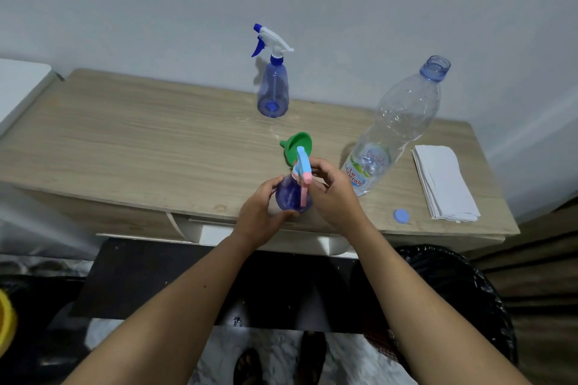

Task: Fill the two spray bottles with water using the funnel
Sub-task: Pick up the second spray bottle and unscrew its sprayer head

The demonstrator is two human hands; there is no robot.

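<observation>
The near spray bottle (pixel 292 197), a blue-tinted body with a pink and light-blue trigger head, is located between the two hands, at the front edge of the wooden table (pixel 125 141). Its long axis is upright, tilted slightly toward the viewer; the trigger lever hangs down the near side and the nozzle points away and slightly left.

The left hand (pixel 262 212) is curled around the left side and base of the bottle body, fingers partly closed against it. The right hand (pixel 331 194) is closed around the neck and collar beneath the trigger head, fingertips touching it.

The green funnel (pixel 297 150) is seen just beyond the hands, directly behind the trigger head, wide mouth tilted up and to the left; whether it rests on the table cannot be determined.

The second spray bottle (pixel 272 91), with a white and blue head, stands upright well beyond the hands, nozzle pointing left.

Right of the right hand, the uncapped water bottle (pixel 397 125) appears nearly empty. Its blue cap (pixel 401 216) lies nearer, beside folded tissues (pixel 444 181).
</observation>
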